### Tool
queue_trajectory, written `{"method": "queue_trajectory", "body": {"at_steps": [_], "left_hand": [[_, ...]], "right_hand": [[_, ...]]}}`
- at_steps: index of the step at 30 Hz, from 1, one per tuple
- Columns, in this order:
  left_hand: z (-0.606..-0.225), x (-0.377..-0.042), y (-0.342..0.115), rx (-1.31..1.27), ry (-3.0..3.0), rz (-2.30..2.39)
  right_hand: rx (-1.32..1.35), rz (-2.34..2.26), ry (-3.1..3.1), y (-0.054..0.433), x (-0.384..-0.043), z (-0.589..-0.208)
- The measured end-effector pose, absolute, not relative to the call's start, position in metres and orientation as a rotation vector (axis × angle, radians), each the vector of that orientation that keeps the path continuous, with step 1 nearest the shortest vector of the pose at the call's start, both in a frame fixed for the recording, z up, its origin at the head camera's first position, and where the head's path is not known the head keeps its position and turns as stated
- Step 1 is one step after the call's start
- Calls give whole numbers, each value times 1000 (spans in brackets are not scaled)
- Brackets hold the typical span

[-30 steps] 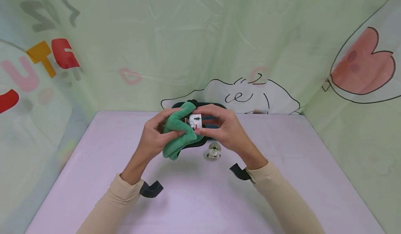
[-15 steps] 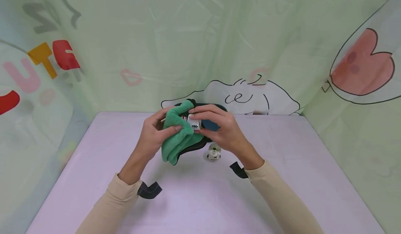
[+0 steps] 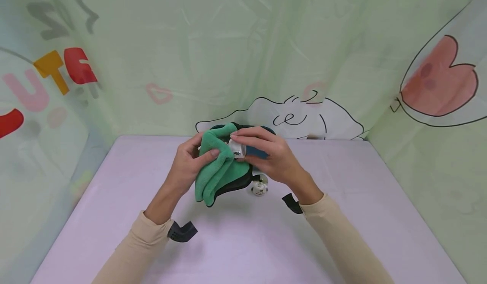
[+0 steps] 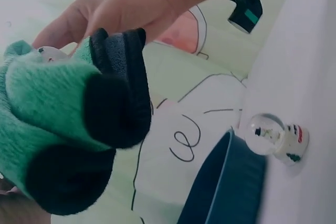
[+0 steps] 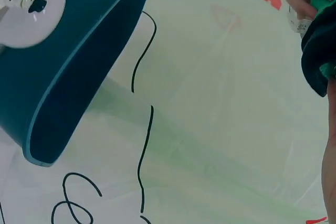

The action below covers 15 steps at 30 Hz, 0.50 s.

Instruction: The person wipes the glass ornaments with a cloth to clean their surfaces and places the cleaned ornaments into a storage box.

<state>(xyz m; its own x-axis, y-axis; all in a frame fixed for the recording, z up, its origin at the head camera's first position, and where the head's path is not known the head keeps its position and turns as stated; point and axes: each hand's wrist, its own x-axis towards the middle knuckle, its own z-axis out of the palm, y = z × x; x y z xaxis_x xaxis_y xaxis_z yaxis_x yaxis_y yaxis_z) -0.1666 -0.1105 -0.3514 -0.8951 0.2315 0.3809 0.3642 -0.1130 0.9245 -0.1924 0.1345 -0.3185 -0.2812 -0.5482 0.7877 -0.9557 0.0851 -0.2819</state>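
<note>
Left hand (image 3: 186,161) and right hand (image 3: 275,154) both grasp, above the worktop (image 3: 236,246). Blue bin (image 4: 244,182) sits at two o'clock of the green cloth (image 3: 218,174), which the left bunches, likely for padding. At four o'clock stands a snow globe (image 3: 259,188); the right pinches a white printed base (image 3: 237,149) half in the folds, seemingly steadying it.

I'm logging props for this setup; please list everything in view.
Table: 1, pale lilac, foreground
Backdrop: count unclear, printed pale green, behind table
Container: 1, blue, far side of table
Snow globe: 1, white with clear dome, on table before container
Cloth: 1, green with black edging, held above table
Printed item: 1, white, partly covered by cloth
Sleeves: 2, beige, on forearms
Wrist devices: 2, black, at wrists
Left hand: 1, bare, gripping cloth
Right hand: 1, bare, pinching printed item
</note>
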Motion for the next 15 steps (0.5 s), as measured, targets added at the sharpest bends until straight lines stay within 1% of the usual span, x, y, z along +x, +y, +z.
{"method": "queue_trajectory", "body": {"at_steps": [7, 15], "left_hand": [[-355, -164, -113, -749, -2028, -2121], [-354, -165, -114, -930, -1983, -1916]], "right_hand": [[1395, 1214, -1957, 132, -187, -320], [1231, 1588, -2123, 131, -179, -317]]}}
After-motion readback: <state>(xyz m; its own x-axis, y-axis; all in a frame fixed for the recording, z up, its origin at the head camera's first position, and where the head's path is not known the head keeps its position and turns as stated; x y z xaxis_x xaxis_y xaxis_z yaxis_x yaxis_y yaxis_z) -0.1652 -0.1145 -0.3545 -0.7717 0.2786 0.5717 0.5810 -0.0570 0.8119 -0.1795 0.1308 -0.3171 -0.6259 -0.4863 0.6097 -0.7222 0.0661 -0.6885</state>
